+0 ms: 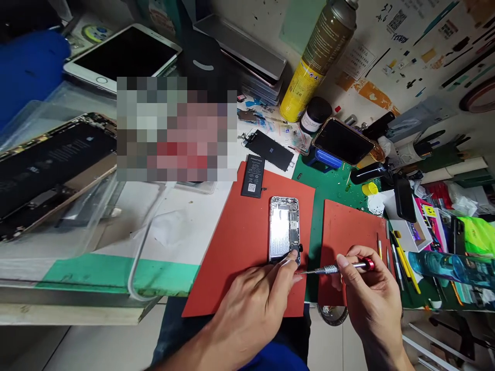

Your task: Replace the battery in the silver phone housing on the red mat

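pinching a screwdriver [327, 269] between thumb and fingers, the right hand [371, 296] held it nearly level, its red end by the index finger and its thin tip just beside the fingertips of the left hand [257, 296]. that left hand reached over the near part of a red mat [228, 247], its index finger resting on the lower end of an opened phone [283, 224]; whether the hidden fingers gripped the phone's edge could not be told. the phone lay on the right part of the mat, its shiny metal interior exposed, with circuit parts along its right side. a black battery [253, 176] lay at the mat's far left corner, and another flat black part [271, 150] rested beyond it. across a strip of green surface [315, 247] was a smaller red mat [348, 221]. farther back, a yellow spray can [299, 90] stood beside a dark jar [314, 117], near a phone with a dark screen [342, 141].
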`<state>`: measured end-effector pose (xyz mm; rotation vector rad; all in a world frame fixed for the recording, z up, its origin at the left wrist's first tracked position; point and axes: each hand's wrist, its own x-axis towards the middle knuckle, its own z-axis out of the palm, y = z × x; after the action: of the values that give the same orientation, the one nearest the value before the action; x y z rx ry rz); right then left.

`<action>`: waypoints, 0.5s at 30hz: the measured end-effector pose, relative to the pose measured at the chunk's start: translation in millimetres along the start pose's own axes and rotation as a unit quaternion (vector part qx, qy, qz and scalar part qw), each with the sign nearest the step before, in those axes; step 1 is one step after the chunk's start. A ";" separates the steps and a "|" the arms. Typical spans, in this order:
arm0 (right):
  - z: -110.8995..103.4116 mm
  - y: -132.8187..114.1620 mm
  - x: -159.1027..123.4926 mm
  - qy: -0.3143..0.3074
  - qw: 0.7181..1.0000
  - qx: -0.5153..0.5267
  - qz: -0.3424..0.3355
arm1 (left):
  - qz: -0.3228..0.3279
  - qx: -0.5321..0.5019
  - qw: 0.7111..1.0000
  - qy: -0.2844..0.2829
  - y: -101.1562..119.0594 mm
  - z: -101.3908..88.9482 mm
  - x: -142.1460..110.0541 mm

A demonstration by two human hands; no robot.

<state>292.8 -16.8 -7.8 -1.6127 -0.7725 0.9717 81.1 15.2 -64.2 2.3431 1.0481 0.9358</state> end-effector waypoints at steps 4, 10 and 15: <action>1.8 3.0 0.0 -0.001 1.000 -0.003 -0.014 | 0.006 -0.022 1.000 -0.005 -1.7 -0.7 3.1; -1.2 0.4 -4.2 0.000 0.998 -0.044 -0.047 | 0.003 -0.024 1.000 -0.007 -2.3 -1.1 3.7; -1.9 -8.5 -9.3 -0.029 0.986 -0.102 -0.125 | 0.008 -0.017 1.000 -0.004 -1.6 -1.8 5.1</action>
<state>290.2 -23.7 2.6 -1.6188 -1.1161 0.7824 81.6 20.3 -61.9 2.3282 1.0045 0.9412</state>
